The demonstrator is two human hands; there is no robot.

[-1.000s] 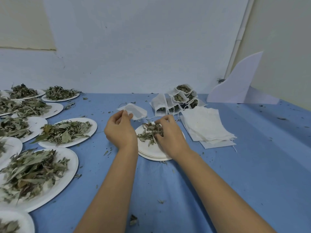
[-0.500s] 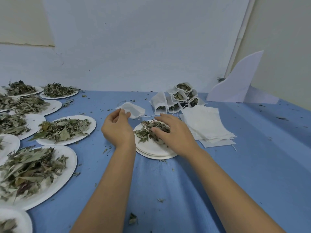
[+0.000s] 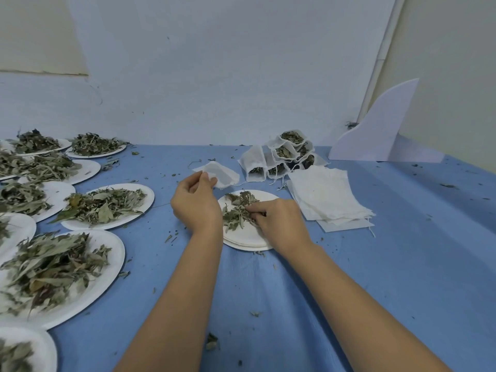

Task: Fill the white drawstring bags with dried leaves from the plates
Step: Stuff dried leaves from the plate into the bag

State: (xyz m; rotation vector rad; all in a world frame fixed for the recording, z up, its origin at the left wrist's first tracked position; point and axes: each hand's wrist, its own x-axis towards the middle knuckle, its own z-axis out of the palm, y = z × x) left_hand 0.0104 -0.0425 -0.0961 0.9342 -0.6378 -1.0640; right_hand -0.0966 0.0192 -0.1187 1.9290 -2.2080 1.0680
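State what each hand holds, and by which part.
Left hand pinches the white drawstring bag by its near corner. Right hand pinches dried leaves at the pile's right edge.

Both forearms bare, reaching forward and converging. Left hand (image 3: 197,204) raised, back toward camera, thumb and fingers pinching one edge of white bag (image 3: 221,174). Right hand (image 3: 279,222) lower, palm down, wrist roughly straight, fingers curled, tips pinching into dried leaves (image 3: 237,214).
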